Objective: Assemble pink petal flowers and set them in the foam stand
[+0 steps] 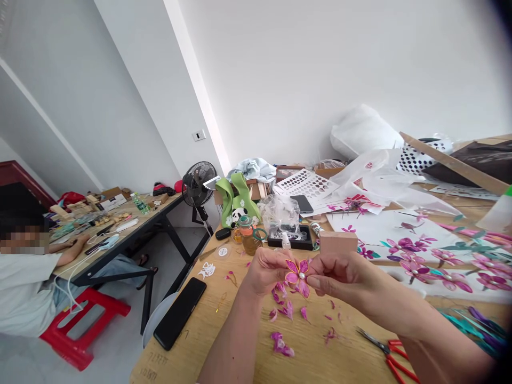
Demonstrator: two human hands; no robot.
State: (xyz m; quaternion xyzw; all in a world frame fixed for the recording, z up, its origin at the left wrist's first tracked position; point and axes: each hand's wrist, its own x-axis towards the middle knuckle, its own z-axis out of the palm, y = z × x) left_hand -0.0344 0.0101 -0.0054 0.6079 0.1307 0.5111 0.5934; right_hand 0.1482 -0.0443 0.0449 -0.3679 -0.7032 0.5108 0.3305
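A pink artificial flower [293,278] with gold-edged petals and a pearl centre is held up above the wooden table. My left hand [264,271] pinches its left side between thumb and fingers. On the flower's right, my right hand [340,274] grips a petal, thumb in front and fingers curled. Loose pink petals [287,309] and a crumpled magenta piece [281,344] lie on the table below. Red-handled pliers [390,352] rest under my right forearm, their handles partly hidden by it.
A black phone [180,313] lies at the table's left edge. Behind my hands stand a jar [250,241], a green panda bag [239,208] and a black tray [272,242]. Finished flowers [448,266] spread over white paper at right. Someone sits at another table [120,234] on the left.
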